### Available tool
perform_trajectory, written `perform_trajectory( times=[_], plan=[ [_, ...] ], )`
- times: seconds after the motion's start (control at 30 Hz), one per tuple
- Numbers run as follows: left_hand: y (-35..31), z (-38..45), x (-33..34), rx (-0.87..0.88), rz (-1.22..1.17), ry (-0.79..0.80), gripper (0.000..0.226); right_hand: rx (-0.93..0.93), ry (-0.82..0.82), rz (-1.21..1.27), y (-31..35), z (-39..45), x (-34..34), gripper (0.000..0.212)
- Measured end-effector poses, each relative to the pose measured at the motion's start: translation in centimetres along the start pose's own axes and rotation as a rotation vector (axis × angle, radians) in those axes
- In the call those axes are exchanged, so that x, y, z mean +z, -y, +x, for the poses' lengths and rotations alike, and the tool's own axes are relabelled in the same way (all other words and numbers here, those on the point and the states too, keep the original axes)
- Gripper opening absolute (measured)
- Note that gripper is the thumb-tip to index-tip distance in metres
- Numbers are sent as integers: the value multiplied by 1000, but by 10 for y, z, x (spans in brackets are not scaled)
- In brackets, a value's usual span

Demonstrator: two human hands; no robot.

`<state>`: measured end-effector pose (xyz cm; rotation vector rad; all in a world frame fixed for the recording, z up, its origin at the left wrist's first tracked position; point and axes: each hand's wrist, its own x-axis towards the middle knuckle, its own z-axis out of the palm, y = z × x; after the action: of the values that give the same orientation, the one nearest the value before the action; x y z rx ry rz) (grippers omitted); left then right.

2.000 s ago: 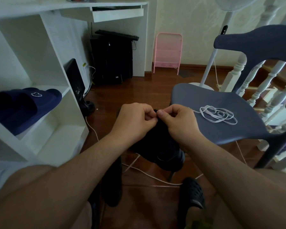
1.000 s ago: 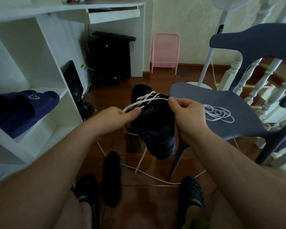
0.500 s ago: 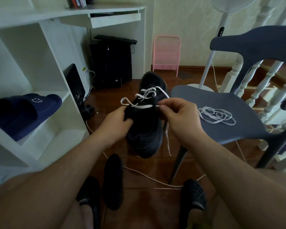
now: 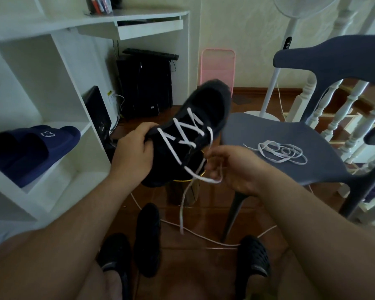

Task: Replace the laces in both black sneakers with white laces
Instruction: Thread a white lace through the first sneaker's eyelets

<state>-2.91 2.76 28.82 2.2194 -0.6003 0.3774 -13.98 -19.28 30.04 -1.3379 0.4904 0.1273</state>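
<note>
Gripping the black sneaker (image 4: 195, 135) by its side, our left hand (image 4: 134, 156) holds it up in the air between the white shelf unit (image 4: 59, 118) and the grey chair (image 4: 290, 148), toe pointing away. Our right hand (image 4: 232, 167) pinches the loose ends of the white lace (image 4: 186, 135) near the collar, fingers curled around them. One tail dangles toward the floor; we judge it could snag on the cable (image 4: 204, 237) down there or slip back through an eyelet if we tug unevenly. The lacing looks slack, so a hard pull may leave the ends at unequal lengths. The second black sneaker (image 4: 147, 239) stands on the floor between our feet; we cannot see its lacing. The spare white lace (image 4: 281, 152) lies coiled on the chair seat, and a knock could send it off the edge. As for containers, an open shelf compartment holds a pair of navy slides (image 4: 30, 150).
</note>
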Motion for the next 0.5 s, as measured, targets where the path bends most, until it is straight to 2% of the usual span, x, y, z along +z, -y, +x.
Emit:
perform_trajectory(
  times=[0.1,0.2,0.27,0.37,0.43,0.5],
  plan=[
    [-8,-3,2,72,11,-33,43,156,106,64,-16,7,7,41],
    [-11,-4,0,92,-22,-70,41,145,214,330,-19,10,8,46],
    [-8,-3,-2,80,-68,-87,39,61,146,449,-16,14,6,49],
    [-1,3,-10,20,-44,-85,38,-57,-5,572,3,12,1,32],
    [13,10,-20,-29,104,-8,39,-115,-102,634,17,10,-9,22],
    [26,15,-31,-103,250,158,38,-170,-157,649,26,9,-19,28]
  ],
)
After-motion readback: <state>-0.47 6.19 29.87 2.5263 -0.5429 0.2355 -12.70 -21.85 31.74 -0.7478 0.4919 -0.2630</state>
